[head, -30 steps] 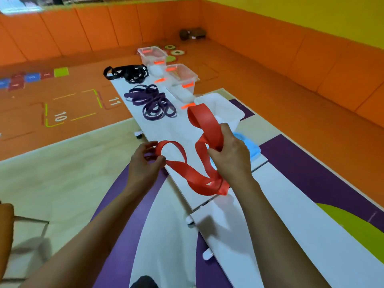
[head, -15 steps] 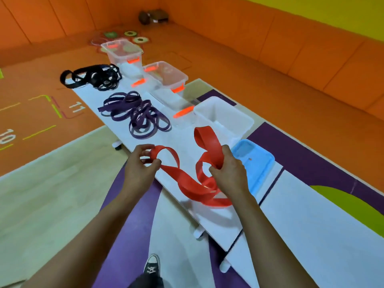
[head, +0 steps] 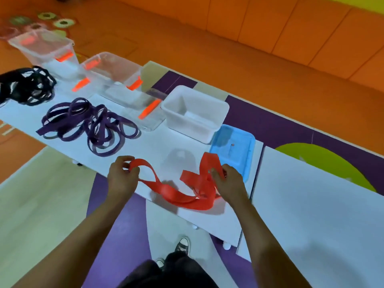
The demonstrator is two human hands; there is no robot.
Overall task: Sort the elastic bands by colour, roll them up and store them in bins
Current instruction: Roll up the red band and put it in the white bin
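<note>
Black bands point(head: 27, 86), purple bands point(head: 91, 123) lay in sorted piles, unrolled. Left hand point(head: 122, 177), right hand point(head: 228, 181) each pinched slack red band point(head: 182, 196) (rolling not begun). White bin point(head: 187, 126) looked empty; storing undone.

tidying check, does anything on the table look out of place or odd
Nothing spilled or damaged. The red band is twisted between the left hand and right hand; the blue lid lies beside the white bin.
</note>
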